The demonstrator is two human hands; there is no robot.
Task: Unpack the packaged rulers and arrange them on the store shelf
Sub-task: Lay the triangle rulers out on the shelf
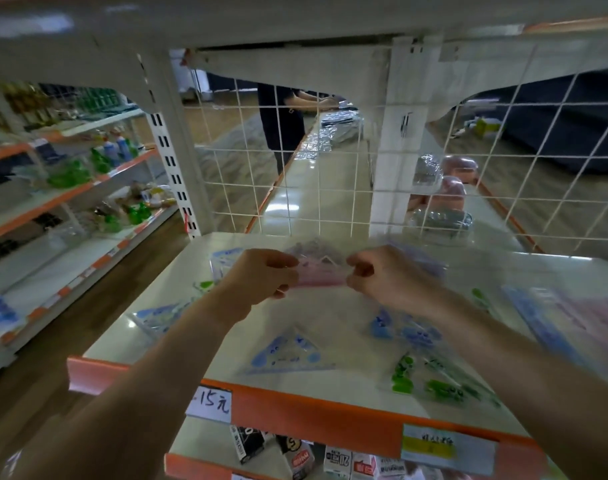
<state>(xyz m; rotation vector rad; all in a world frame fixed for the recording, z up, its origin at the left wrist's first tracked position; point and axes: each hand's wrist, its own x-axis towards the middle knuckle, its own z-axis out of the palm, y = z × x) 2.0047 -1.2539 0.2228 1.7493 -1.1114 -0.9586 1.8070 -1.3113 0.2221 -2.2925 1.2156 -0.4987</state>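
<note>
While several rulers (288, 355) already lie on the shelf (330, 407), both hands (261, 275) pinch a pink packet (321, 271) mid-frame, with more packets (565, 317) waiting at right.

Dim, cool indoor light leaves small glare spots on the glossy cream shelf board (330, 317). Above it, motion blur smears the left hand (261, 275), right hand (385, 277) and the clear pink ruler packet (321, 271); frame edges bow and soften.
</note>
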